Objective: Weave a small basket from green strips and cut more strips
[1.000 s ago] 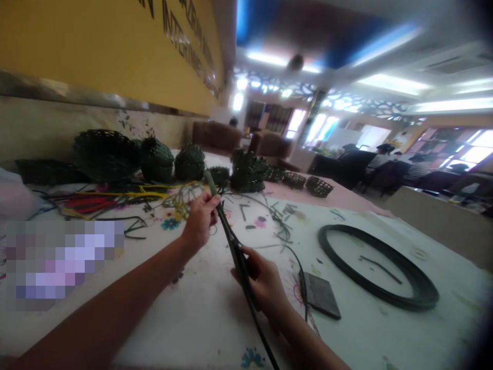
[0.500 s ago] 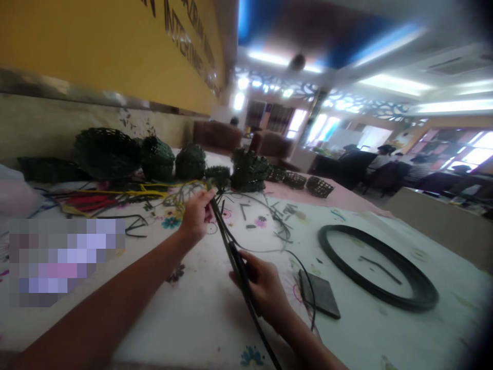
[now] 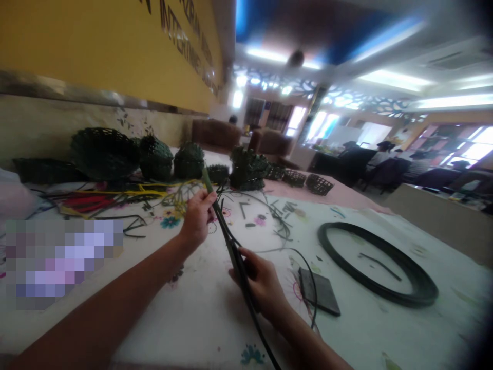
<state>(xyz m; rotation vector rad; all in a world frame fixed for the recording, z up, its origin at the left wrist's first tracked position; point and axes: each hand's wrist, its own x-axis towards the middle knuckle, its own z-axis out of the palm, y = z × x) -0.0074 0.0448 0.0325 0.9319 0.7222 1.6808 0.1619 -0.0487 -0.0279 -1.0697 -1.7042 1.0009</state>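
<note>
Pinching the dark strips [image 3: 222, 223] in my left grip [image 3: 197, 213] and right grip [image 3: 262, 278], I could kink them by twisting unevenly.

We've got flat, dark green strips [image 3: 225, 230] running together lengthwise — straight, slanting far-left to near-right, paler far tip angled up, near end out of frame. Thin dark strand [image 3: 315, 285] bows right — can't tell where it joins.

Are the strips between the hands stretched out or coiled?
Stretched out: the dark strips run in a nearly straight, slanting line from the left hand to the right hand.
</note>
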